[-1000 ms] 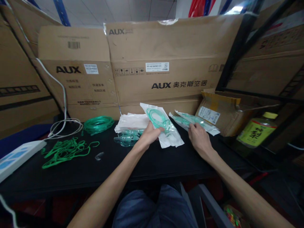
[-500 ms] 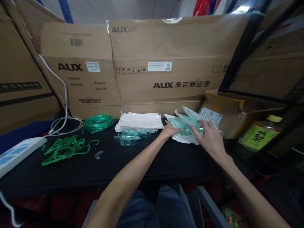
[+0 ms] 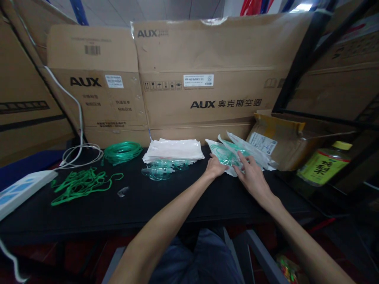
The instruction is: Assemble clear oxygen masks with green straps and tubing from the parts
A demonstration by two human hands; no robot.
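Note:
Clear-and-white packets (image 3: 257, 152) with green tubing inside lie fanned out on the table, right of centre. My left hand (image 3: 216, 167) is closed on the near left edge of the leftmost packet (image 3: 222, 152), its fingers partly tucked behind the thumb. On the same packet's right side is my right hand (image 3: 251, 173), thumb by the near edge and index finger on the film, gripping it. The two hands are a short way apart. To their left sits a stack of white-backed packets (image 3: 174, 150), with clear greenish plastic parts showing at its front.
Coiled green tubing (image 3: 122, 152) and a tangle of green cord (image 3: 81, 184) lie at the left, near a white power strip (image 3: 22, 191). An opened carton (image 3: 276, 136) and a yellow-labelled bottle (image 3: 324, 165) stand at the right. Large cardboard (image 3: 225, 51) walls the back.
My right hand has moved left and slightly nearer, from the right-hand packets onto the leftmost one. My left hand has shifted slightly right and nearer along that packet's edge.

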